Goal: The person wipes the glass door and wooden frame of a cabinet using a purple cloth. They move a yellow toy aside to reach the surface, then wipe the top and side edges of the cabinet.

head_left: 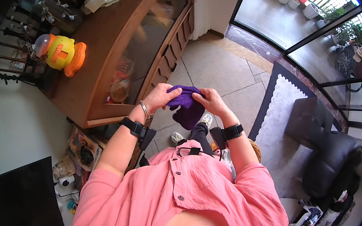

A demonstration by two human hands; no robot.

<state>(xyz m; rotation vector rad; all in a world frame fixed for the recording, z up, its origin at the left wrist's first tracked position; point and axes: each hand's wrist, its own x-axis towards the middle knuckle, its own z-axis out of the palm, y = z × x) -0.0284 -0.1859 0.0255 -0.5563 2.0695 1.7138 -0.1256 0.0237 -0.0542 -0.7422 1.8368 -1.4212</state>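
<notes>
A crumpled purple cloth (187, 107) hangs between my two hands, in front of my body and above the tiled floor. My left hand (160, 97) pinches its upper left edge, thumb on top. On the opposite side, my right hand (211, 100) grips the upper right edge, also with the thumb over the fabric. The lower part of the cloth droops freely in loose folds. Some fingers of both hands are hidden behind it.
To the left stands a wooden cabinet (96, 79) with glass doors; a yellow and orange toy (62, 54) sits on top. A black leather chair (326, 150) and a grey-white rug (280, 128) lie to the right. Glass doors (284, 51) face a balcony with potted plants.
</notes>
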